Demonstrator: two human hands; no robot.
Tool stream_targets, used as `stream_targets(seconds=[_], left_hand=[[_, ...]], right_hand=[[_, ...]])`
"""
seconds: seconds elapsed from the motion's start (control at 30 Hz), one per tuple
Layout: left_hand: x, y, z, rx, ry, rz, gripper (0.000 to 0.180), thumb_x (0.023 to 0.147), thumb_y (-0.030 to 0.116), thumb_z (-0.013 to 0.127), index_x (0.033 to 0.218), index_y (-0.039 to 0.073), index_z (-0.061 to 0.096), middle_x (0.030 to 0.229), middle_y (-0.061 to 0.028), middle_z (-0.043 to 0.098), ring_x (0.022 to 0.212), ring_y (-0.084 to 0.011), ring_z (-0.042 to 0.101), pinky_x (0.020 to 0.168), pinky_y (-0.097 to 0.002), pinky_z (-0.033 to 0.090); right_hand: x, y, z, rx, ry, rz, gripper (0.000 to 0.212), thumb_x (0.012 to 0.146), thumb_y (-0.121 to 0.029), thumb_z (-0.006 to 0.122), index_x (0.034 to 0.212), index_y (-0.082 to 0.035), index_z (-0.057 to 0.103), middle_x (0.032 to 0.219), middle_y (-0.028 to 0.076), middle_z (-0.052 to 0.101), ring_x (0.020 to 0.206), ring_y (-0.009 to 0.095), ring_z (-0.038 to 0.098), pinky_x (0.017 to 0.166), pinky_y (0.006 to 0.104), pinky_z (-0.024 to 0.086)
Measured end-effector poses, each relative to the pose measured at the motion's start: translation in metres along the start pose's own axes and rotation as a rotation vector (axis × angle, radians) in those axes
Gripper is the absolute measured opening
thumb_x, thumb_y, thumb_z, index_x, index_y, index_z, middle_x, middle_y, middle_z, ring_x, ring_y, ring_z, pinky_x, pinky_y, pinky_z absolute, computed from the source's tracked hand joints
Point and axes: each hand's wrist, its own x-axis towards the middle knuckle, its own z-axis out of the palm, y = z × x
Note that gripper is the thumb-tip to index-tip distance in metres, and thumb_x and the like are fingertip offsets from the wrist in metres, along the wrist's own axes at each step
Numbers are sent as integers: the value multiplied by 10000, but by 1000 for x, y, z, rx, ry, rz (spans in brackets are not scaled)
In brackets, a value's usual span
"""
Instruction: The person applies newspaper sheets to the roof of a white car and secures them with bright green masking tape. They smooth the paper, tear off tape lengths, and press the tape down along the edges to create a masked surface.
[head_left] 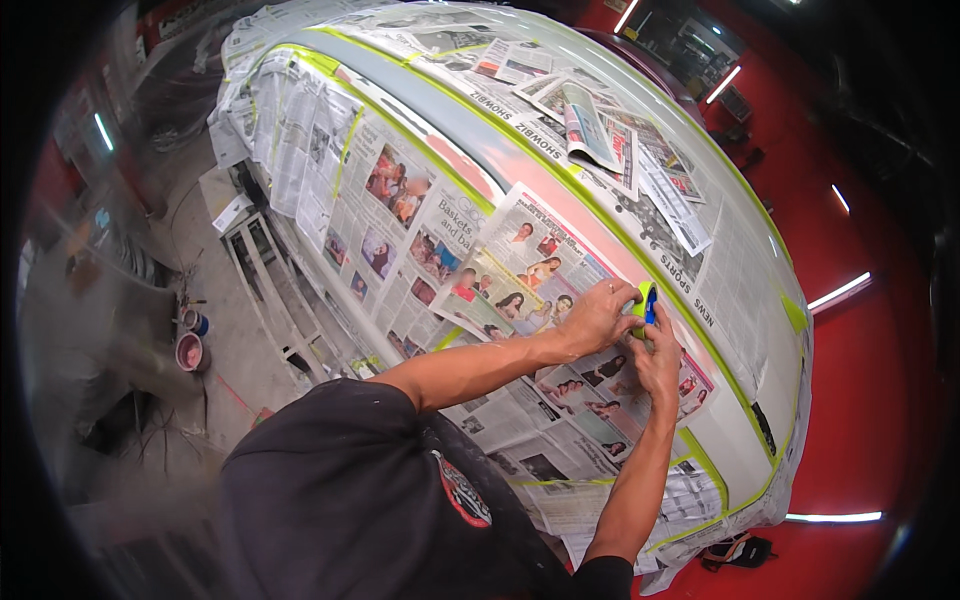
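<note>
Masking-tape roll (645, 291) by long edge of newspaper sheet (520, 225): left hand (597, 316) pinches its left side, right hand (657, 358) its near end (blue core (651, 306) rightward).

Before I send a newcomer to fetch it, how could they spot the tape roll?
Find the vehicle covered in newspaper. At its side, the left hand and right hand grip a yellow-green tape roll; its blue centre sets it apart from the flat tape strips nearby.

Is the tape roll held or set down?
Held: the left hand and right hand have fingers against the yellow-green tape roll.
</note>
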Motion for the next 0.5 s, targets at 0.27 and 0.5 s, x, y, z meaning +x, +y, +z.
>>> stream_targets(seconds=[0.27, 0.5], left_hand=[[2, 0, 2, 144, 2, 191, 329, 773, 124, 766, 1048, 26, 615, 1063, -152, 625, 1032, -357, 583, 842, -449, 492], [0, -16, 11, 48, -101, 60, 425, 820, 141, 729, 1201, 33, 575, 986, -187, 629, 886, -370, 623, 748, -446, 509]], right_hand=[[-1, -4, 0, -127, 22, -63, 199, 802, -109, 735, 997, -72, 745, 1509, 185, 432, 1324, 376, 483, 1068, 418, 407], [0, -9, 1, -120, 43, -31, 198, 786, -122, 761, 953, -19, 733, 1557, 205, 347, 1289, 379, 518, 1035, 397, 429]])
